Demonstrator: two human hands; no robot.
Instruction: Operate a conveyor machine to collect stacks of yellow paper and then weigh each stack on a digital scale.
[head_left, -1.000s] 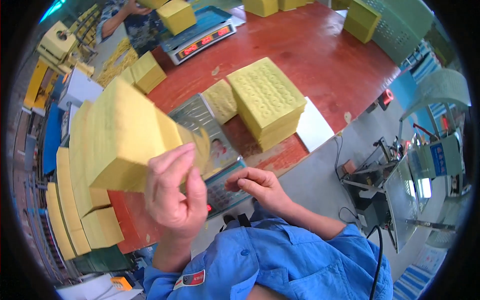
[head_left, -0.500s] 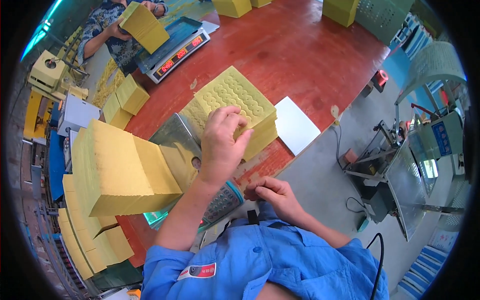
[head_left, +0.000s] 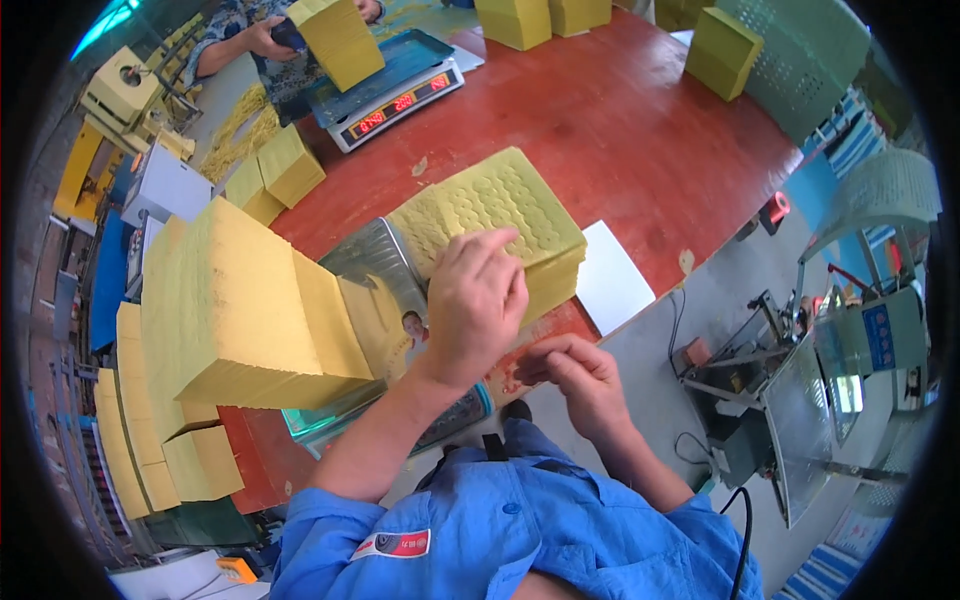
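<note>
My left hand (head_left: 475, 305) is over the near edge of a thick stack of yellow paper (head_left: 500, 205) whose top is embossed with rows of round marks. Its fingers stretch across the top sheet, and I cannot tell if they press on it. Nothing shows in that hand. Lower right, my right hand (head_left: 580, 380) hovers at the table's edge, fingers loosely bent and apart, holding nothing I can see. To the left of my left forearm, a larger yellow paper stack (head_left: 240, 310) stands on a scale with a metal pan (head_left: 370, 250).
A white sheet (head_left: 612, 275) lies beside the embossed stack on the red table (head_left: 590, 110). Across it, a co-worker's hand (head_left: 265, 40) is by a yellow block (head_left: 340, 45) above another scale (head_left: 400, 100). More yellow blocks (head_left: 288, 165) stand left. A metal machine frame (head_left: 800, 410) is right.
My left hand's fingers have straightened forward over the embossed stack. My right hand has risen toward the stack and its fingers have loosened. The view has shifted, and the co-worker's block has moved over the far scale.
</note>
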